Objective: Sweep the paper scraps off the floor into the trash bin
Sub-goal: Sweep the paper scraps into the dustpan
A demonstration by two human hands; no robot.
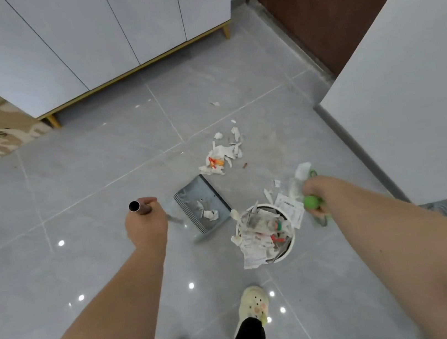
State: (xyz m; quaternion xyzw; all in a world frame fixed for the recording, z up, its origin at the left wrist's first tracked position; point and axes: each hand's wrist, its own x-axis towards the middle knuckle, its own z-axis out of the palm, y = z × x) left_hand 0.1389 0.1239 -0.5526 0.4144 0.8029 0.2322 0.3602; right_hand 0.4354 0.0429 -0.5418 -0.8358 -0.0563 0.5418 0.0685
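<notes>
Grey tiled floor (87,175) fills the frame, with a white cabinet (86,36) at upper left. The bin (292,249), lower centre right, is heaped above its rim with paper. The dustpan (204,205), at centre, lies just left of the bin and carries a few scraps. The main pile of scraps (223,155) lies on the tile just above the pan's far edge, apart from it. Loose pieces lie beside the bin's upper rim, and one stray (215,103) lies farther up.

The left hand (145,224) is curled round the pan's tube handle (138,206). The right hand (318,192) is closed round the green broom handle (311,202); the broom head is blurred and cannot be made out.

Step judged in hand: gathering the pile into the pan. To do it well, press the pan's edge flat to the tile close under the pile. Draw short strokes from the pile's far side toward the pan, and fetch the stray in. Tip slowly over the bin's middle, since the heaped load may shed paper.
</notes>
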